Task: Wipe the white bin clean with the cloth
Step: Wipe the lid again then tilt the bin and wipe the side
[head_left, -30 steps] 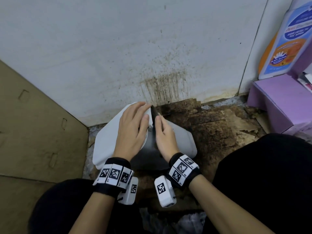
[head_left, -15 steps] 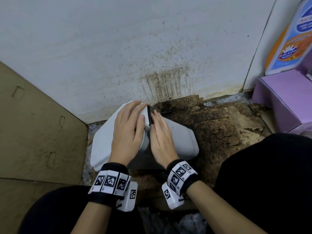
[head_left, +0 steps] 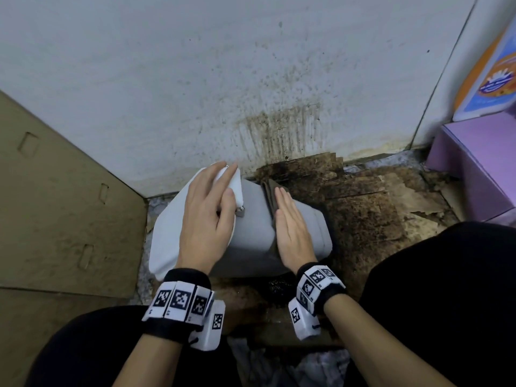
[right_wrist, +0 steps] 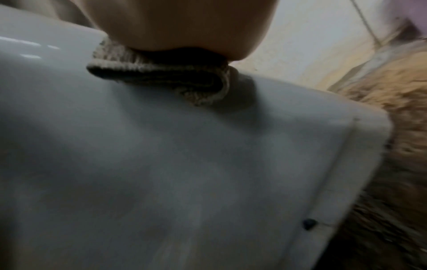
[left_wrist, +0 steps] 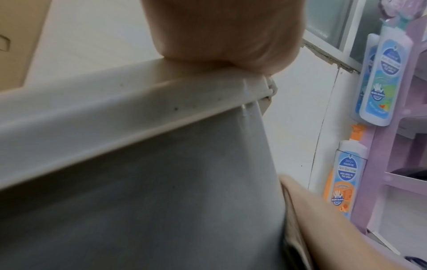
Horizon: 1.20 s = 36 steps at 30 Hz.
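Left hand (head_left: 208,212): palm down, fingers extended and slightly spread, laid flat with the fingertips pointing away from the body. Wrist nearly straight; forearm enters from lower left. A black wristband (head_left: 178,304) with square-patterned white tags encircles the wrist.

Right hand (head_left: 290,227): palm down, fingers straight and held together, pressing flat. Fingertips point forward and slightly left. Forearm enters from lower right; the wrist carries a matching band (head_left: 318,289).

The hands lie side by side, near each other but apart. Both forearms are bare.
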### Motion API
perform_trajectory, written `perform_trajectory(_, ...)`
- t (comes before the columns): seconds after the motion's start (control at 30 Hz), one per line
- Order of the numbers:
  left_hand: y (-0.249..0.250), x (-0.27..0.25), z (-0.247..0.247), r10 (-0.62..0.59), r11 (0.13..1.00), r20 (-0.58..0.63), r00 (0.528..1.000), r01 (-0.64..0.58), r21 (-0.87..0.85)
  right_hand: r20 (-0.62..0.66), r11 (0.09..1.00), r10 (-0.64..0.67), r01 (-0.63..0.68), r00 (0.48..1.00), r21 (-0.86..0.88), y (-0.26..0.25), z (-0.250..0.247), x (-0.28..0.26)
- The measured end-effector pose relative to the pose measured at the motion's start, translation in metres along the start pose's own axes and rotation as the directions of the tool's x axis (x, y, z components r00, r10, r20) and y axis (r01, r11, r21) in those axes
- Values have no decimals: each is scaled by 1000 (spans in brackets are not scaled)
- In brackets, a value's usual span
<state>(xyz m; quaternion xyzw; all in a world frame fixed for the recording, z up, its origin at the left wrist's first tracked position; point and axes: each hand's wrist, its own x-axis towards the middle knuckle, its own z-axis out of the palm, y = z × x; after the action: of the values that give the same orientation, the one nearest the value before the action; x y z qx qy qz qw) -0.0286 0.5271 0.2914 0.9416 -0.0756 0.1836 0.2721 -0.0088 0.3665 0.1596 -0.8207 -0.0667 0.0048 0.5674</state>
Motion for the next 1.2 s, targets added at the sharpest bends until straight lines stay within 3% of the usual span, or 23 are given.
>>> perform_trajectory(0.2,0,-4,-3,-1,1000,2,1000,1,-15,75,972,235,-235,969,-11,45,-21,4)
perform_trajectory(0.3,1,-4,-1,3,1000,0,1000,-3,-18,95,968,250,-249,964,-23,50,-24,6)
perform_trajectory(0.47,-3,-5,-3,5,1000,-23,1000,-6,-30,22,968,246,-246,969,45,24,-12,2)
perform_trajectory(0.67,-3,-4,-1,26,999,-33,999,-27,-21,30,998,11,-13,999,56,-57,16,-6)
perform_trajectory(0.77,-8,-6,-3,32,999,-37,999,-32,-22,40,996,-64,61,997,59,-70,24,-8)
perform_trajectory(0.97,-12,-7,-8,33,997,-49,998,-36,-73,56,986,-147,151,988,-72,-35,10,-10)
perform_trajectory(1.2,-16,-6,-13,24,993,-70,997,-32,-111,-19,993,107,-108,994,-55,49,-12,-10)
